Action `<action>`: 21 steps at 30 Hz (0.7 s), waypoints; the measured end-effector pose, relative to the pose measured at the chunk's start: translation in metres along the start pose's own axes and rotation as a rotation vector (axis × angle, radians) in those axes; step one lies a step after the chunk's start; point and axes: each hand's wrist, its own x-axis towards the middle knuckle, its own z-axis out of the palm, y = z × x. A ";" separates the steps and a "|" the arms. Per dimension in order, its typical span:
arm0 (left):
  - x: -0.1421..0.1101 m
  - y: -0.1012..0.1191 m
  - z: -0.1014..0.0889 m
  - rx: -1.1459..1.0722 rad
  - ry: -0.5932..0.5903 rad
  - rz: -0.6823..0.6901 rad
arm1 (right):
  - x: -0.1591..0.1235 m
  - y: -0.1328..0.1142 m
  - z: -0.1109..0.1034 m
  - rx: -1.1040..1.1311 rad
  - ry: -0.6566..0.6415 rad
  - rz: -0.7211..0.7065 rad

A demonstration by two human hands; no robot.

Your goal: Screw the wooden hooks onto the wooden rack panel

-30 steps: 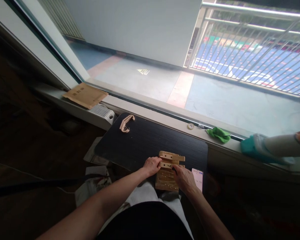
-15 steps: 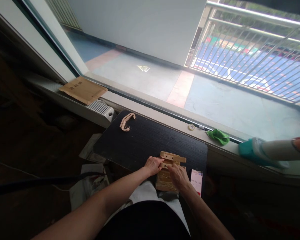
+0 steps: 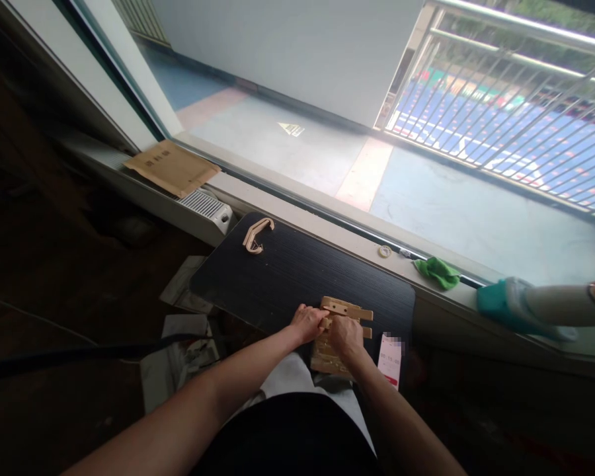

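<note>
A small wooden assembly of slats and pegs (image 3: 346, 309) lies at the near edge of a black tabletop (image 3: 297, 274). My left hand (image 3: 306, 322) grips its left side with curled fingers. My right hand (image 3: 345, 334) rests on top of it, fingers closed on one of the wooden strips. Both hands are close together and cover much of the piece. A separate curved wooden part (image 3: 256, 235) lies alone at the far left corner of the tabletop.
A phone with a lit screen (image 3: 390, 360) lies just right of my right hand. On the window sill sit a green cloth (image 3: 437, 272), a small ring (image 3: 385, 251), a cardboard piece (image 3: 172, 168) and a teal-and-white object (image 3: 525, 305). Papers lie on the floor at left.
My right hand has slid left across the wooden assembly toward my left hand. The view has shifted slightly; the left hand keeps its grip.
</note>
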 end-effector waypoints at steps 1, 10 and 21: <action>0.000 0.000 0.000 -0.003 0.002 0.000 | -0.001 0.002 0.001 -0.002 0.005 0.026; -0.002 -0.001 0.002 -0.043 0.019 -0.021 | -0.010 0.017 -0.015 -0.215 0.056 -0.283; 0.002 -0.005 0.008 -0.039 0.014 -0.038 | -0.005 0.017 0.005 -0.090 0.082 -0.006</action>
